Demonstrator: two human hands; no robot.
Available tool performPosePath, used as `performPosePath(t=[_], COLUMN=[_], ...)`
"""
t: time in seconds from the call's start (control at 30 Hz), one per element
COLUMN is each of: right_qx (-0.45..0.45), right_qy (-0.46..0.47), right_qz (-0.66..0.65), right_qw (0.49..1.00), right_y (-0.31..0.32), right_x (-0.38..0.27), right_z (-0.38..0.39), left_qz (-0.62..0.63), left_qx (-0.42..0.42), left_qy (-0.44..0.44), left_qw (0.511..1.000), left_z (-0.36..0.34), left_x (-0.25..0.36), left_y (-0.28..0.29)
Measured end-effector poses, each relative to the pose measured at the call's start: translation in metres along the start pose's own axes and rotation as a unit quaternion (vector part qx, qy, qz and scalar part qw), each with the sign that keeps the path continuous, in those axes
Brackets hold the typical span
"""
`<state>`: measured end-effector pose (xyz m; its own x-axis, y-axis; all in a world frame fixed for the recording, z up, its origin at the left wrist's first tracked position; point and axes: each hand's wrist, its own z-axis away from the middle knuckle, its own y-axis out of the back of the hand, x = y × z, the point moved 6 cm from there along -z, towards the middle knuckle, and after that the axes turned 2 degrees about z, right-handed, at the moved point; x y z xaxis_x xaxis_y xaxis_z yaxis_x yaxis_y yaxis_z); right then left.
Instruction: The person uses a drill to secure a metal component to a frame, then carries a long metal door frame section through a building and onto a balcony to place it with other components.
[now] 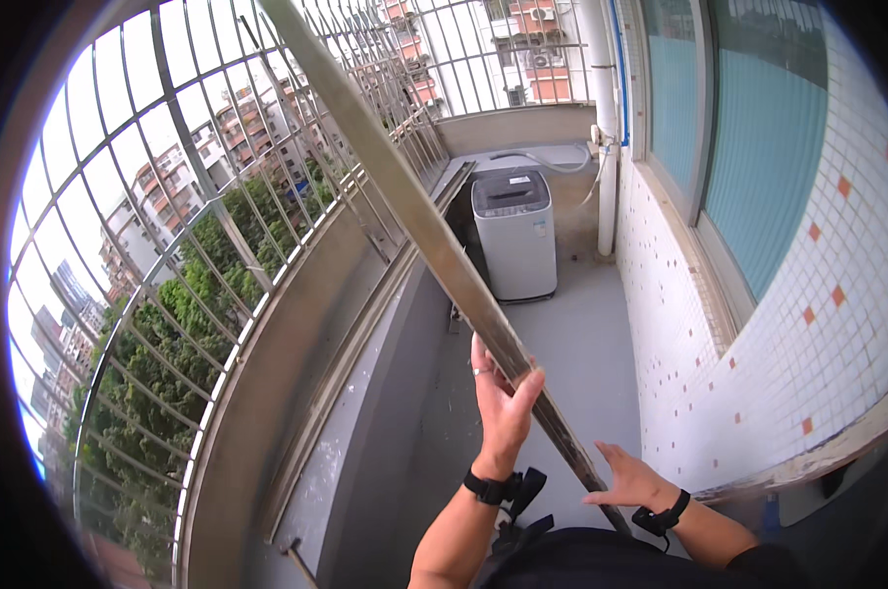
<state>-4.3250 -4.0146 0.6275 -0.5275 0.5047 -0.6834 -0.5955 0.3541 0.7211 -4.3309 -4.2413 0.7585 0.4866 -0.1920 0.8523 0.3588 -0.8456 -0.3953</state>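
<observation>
A long metal bar (437,245) slants from the upper left of the head view down toward my body. My left hand (504,412) is closed round its lower part, with the thumb on the near side and the fingers partly hidden behind it. Beside the bar's lower end, my right hand (635,478) is open, its fingers and thumb apart. The right thumb comes close to the bar; I cannot tell whether it touches. Both wrists wear black straps. The bar's lowest end is hidden near my dark clothing.
A washing machine (514,236) stands at the balcony's far end, near a white pipe (609,196). Metal window bars (208,187) rise above the left ledge (350,393). A tool resembling a hammer (298,562) lies low on the left. At right are a tiled wall (758,393) and sliding windows (763,147).
</observation>
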Motion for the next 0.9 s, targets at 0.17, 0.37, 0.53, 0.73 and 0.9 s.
performPosePath(t=[0.17,0.37,0.53,0.73,0.9], right_qx=[0.022,0.073,0.094,0.11,0.128], right_qy=[-0.044,-0.079,-0.158,-0.214,-0.187], right_qz=[0.013,0.003,-0.012,-0.03,-0.048], right_qw=[0.999,0.994,0.983,0.97,0.973], right_y=[-0.027,-0.016,-0.01,0.02,0.059], right_x=[-0.012,-0.033,-0.005,0.051,0.105], right_z=[-0.083,-0.15,-0.176,-0.217,-0.3], left_qz=[-0.07,-0.051,-0.048,-0.122,-0.23], left_qx=[-0.042,-0.043,-0.051,-0.027,0.022], left_qy=[-0.057,-0.143,-0.189,-0.252,-0.278], left_qw=[0.995,0.987,0.98,0.96,0.932], left_z=[-0.113,-0.234,-0.304,-0.387,-0.452], left_x=[0.031,0.058,0.072,0.084,0.108], left_y=[0.046,0.088,0.091,0.101,0.103])
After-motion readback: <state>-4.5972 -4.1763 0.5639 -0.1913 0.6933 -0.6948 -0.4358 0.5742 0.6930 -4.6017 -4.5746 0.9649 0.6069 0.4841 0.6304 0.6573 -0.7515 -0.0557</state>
